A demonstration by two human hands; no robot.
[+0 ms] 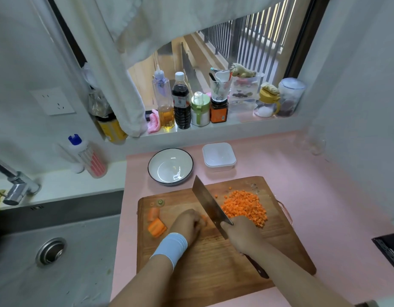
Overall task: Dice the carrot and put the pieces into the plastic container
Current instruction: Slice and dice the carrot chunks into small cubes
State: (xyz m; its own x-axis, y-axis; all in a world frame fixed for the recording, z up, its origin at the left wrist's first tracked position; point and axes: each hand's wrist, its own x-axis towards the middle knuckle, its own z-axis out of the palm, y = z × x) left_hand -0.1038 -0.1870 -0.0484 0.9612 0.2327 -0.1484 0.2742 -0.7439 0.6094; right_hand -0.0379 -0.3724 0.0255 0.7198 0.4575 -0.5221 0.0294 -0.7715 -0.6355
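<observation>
A wooden cutting board (213,262) lies on the pink counter. A heap of diced carrot (244,207) covers its far right part. Two uncut carrot chunks (156,227) and a carrot top lie at the board's left. My left hand (188,224), with a pale blue wristband, presses a small carrot piece against the board; the piece is mostly hidden under my fingers. My right hand (242,235) grips the cleaver (210,204), its blade slanted beside my left fingers. The plastic container (218,157), white lid on, stands behind the board.
A white bowl with a dark rim (170,166) stands left of the container. The steel sink (52,251) and tap (16,185) are at the left. Bottles and jars line the window sill (200,107). A stove edge (391,251) shows at the right.
</observation>
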